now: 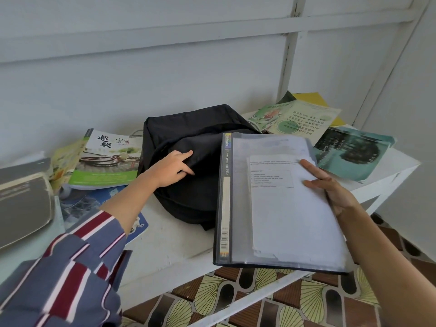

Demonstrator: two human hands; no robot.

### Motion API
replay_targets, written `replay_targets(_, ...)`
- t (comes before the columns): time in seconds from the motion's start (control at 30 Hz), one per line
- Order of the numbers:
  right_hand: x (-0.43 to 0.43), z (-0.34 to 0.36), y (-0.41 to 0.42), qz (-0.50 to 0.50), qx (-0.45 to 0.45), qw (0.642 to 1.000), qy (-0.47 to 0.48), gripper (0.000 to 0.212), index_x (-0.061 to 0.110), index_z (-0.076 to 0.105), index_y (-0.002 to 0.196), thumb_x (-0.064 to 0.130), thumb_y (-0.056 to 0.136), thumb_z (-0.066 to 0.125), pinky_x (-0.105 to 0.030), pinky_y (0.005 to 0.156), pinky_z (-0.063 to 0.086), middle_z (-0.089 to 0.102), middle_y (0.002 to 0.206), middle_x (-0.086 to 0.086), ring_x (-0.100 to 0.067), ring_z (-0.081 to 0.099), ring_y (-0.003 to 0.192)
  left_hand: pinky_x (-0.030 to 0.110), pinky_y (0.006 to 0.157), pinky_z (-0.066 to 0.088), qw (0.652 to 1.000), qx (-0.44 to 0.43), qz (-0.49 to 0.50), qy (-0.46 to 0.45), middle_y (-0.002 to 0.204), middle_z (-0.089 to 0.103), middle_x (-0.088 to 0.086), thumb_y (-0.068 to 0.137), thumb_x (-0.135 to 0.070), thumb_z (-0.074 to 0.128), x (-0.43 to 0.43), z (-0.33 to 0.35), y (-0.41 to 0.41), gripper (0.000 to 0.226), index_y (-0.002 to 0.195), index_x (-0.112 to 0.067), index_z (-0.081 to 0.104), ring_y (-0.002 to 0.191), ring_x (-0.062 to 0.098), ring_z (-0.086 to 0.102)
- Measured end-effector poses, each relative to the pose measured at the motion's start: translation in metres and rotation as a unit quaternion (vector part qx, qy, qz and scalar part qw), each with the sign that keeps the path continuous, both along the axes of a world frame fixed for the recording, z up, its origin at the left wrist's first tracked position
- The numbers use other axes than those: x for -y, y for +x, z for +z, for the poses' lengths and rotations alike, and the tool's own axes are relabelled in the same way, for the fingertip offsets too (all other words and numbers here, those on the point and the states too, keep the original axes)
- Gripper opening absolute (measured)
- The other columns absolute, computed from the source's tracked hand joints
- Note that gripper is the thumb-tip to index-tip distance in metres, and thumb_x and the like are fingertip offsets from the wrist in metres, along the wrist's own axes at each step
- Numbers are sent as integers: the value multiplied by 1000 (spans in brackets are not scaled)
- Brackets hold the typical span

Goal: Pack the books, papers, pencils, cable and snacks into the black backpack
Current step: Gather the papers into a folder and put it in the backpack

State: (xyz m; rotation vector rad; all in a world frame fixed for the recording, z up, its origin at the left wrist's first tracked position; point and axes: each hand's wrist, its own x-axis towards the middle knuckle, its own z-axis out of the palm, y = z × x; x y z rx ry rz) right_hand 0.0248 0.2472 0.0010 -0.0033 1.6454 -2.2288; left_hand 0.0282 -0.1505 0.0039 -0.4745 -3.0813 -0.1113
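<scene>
The black backpack (188,147) lies on the white table (169,246), against the wall. My left hand (173,167) grips a fold of its fabric near the opening. My right hand (330,185) holds a grey clear-cover file (278,208) with loose white papers on it, thumb on top, raised just right of the backpack. A green-and-white book (106,156) lies left of the backpack. A pale green book (295,119) and a teal book (351,152) lie at the right. Pencils, cable and snacks are not visible.
A grey case (23,199) sits at the far left beside a blue booklet (80,204). A yellow sheet (311,97) pokes out behind the green book. The table's front edge runs diagonally above a patterned tile floor (259,300). A white wall stands close behind.
</scene>
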Motion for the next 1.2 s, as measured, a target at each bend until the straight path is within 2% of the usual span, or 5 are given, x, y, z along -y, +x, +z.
replay_targets(0.27, -2, 1, 1, 9, -1, 1000, -5, 49, 30, 63, 107, -10, 85, 44, -22, 60, 56, 61, 114, 6, -11, 70, 78, 62, 110, -1, 992, 62, 75, -82, 156, 0, -6, 90, -54, 46, -6, -1, 1, 37, 123, -42, 56, 143, 28, -13)
replay_targets(0.53, -4, 8, 10, 26, -5, 1000, -15, 51, 28, 62, 110, -11, 81, 46, -22, 59, 55, 72, 97, 11, -12, 70, 78, 46, 111, 27, 995, 63, 57, -46, 155, 5, -1, 90, -50, 50, -5, 5, 1, 56, 139, -24, 43, 138, 29, 19)
replay_targets(0.77, 1, 12, 24, 64, -2, 997, -39, 68, 25, 61, 112, 2, 48, 66, -23, 57, 55, 73, 92, 9, -13, 71, 77, 38, 111, 26, 997, 29, 69, 34, 153, 17, 3, 82, -37, 67, 1, 37, -8, 62, 136, -16, 47, 132, 27, 30)
replay_targets(0.9, 8, 5, 26, 105, 13, 993, -42, 55, 20, 58, 118, -16, 78, 44, -24, 59, 56, 73, 93, 8, -15, 71, 79, 42, 111, 27, 996, 12, 73, 49, 152, 19, 3, 81, -35, 68, 2, 42, -11, 60, 135, -16, 49, 131, 29, 31)
replay_targets(1.2, 62, 13, 3, 195, 50, 979, 39, 48, 20, 64, 109, -15, 82, 46, -29, 68, 58, 69, 103, -2, -22, 70, 83, 38, 111, 26, 994, 19, 72, 83, 151, 21, 3, 80, -37, 70, 1, 46, -7, 62, 133, -12, 51, 131, 28, 31)
